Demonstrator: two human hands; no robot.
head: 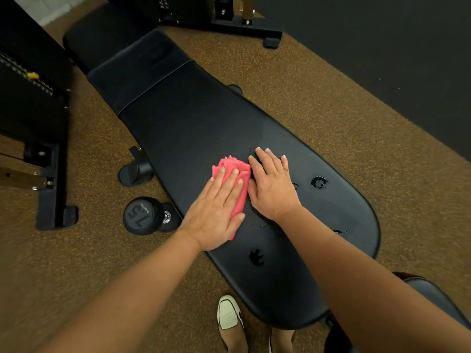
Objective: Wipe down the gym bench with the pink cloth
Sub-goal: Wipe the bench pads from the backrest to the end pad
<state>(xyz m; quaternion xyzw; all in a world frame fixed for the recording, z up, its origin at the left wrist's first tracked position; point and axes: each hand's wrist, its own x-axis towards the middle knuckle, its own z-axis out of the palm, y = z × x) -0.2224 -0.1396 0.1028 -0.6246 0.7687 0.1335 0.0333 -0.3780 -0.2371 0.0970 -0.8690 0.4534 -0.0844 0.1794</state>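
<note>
Here, both hands lie flat on the gym bench [193, 123]. The left hand [219, 212] is spread open, with straight fingers pressing down on the pink cloth [234, 165]. It grips nothing. The cloth is a single folded one, and its bunched far end pokes out past the fingertips. It sits on the middle of the long black pad, a little toward the pad's left edge. The right hand [272, 189] is also open, palm down on bare vinyl just to the cloth's right. Its thumb side is against the cloth's edge and its fingers are slightly fanned.

Two larger wet blotches show on the pad. One [318, 181] is to the right of the right hand, and one [256, 257] is nearer the person, between the forearms. There are also a few thin streaks.

Beyond the fingertips the pad runs bare up to a stitched seam [153, 85]. The heel of the left hand lies close to the pad's left edge.

On the speckled brown floor [331, 110], one black dumbbell [144, 215] lies just beside that left edge. One bench foot [136, 171] is a little farther along. One pale shoe [228, 313] stands at the near end. A dark machine frame [51, 174] stands well off to the left.
</note>
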